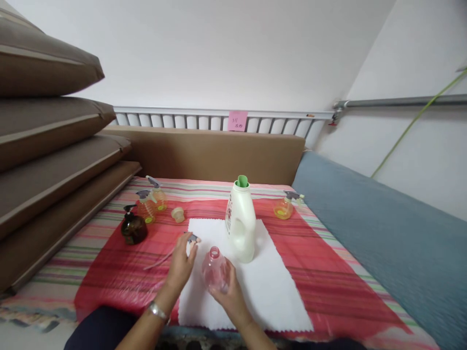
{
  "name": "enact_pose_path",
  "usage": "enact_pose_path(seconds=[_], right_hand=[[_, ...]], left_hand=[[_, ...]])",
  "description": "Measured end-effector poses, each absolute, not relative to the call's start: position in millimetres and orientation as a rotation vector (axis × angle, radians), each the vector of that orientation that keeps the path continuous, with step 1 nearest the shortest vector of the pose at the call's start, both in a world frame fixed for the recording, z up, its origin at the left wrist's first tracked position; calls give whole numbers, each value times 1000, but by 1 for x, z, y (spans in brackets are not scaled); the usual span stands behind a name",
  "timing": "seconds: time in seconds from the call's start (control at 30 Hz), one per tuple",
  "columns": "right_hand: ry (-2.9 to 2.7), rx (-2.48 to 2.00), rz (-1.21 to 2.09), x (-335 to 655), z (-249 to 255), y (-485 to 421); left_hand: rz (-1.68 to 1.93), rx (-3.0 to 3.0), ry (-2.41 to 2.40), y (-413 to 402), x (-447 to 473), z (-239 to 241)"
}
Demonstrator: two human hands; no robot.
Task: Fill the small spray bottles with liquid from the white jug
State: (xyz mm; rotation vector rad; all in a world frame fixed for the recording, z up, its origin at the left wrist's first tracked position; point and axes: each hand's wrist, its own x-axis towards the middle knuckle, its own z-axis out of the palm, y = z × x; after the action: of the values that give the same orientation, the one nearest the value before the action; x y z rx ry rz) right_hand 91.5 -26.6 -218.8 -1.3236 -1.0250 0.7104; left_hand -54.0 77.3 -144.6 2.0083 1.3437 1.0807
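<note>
My right hand [229, 294] is wrapped around the side of a clear pink spray bottle [215, 272], whose neck stands uncapped over a white sheet. Beside it, my left hand [183, 257] has its fingers curled about a grey and pale-pink trigger spray head [192, 238]. A thin pink dip tube [158, 263] runs out to the left behind that hand. Just past the pink bottle stands a large white jug [242, 223] with a handle hole and a green insert [242, 181] in its open mouth.
Left are a dark pump bottle [134, 228], two yellowish spray bottles [146, 210] and a cream cap [178, 214]. Another yellowish spray bottle [283, 209] stands right. A white sheet [270, 296] lies on red plastic [317, 257]. Brown cushions [54, 121] are stacked at left.
</note>
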Motion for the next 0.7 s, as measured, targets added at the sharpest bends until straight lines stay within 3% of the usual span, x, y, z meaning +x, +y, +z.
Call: enact_pose_path(seconds=[0.17,0.5,0.7], right_hand=[[-1073,-1358,625,81,-219,-20],[-979,-1450,392,152,-153,-49],[-841,-1500,336,187,-134,-6]], left_hand=[[1059,2022,983,42,-26,-150],[1136,2161,1029,43,-16,-174],[1148,2191,1013,42,-16,-178]])
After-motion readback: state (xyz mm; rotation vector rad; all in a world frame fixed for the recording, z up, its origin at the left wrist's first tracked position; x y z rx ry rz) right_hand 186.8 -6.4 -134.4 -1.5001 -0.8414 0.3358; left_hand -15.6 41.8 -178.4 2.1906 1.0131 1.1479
